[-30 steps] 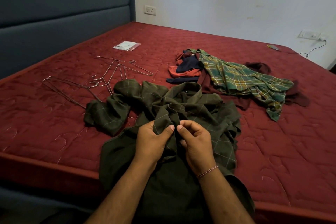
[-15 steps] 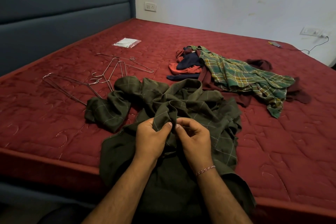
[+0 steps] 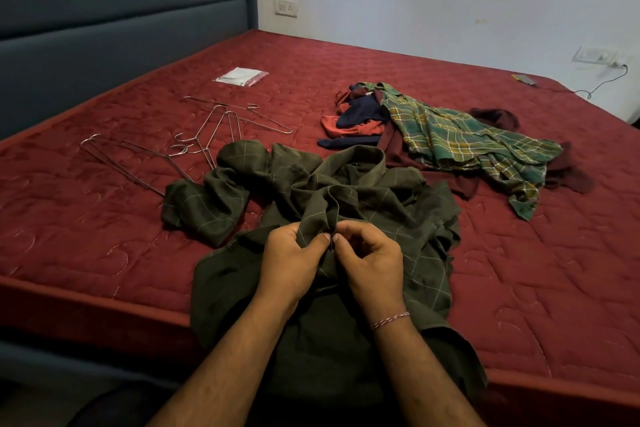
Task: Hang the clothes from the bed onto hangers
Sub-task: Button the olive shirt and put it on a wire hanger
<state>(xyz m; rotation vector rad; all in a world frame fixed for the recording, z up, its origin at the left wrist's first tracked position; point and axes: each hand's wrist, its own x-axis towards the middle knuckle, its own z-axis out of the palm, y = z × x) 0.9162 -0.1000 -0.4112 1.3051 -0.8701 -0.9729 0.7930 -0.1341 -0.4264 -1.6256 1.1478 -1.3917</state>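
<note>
The dark green checked shirt [image 3: 325, 204] lies crumpled at the bed's near edge [image 3: 104, 302], its tail hanging over. Left hand [image 3: 291, 263] and right hand [image 3: 372, 263] both pinch its fabric (thumbs nearly touching). Wire hangers [image 3: 207, 135] lie beside its sleeve; a clothes pile [image 3: 446, 135] sits just beyond, bare mattress around.
</note>
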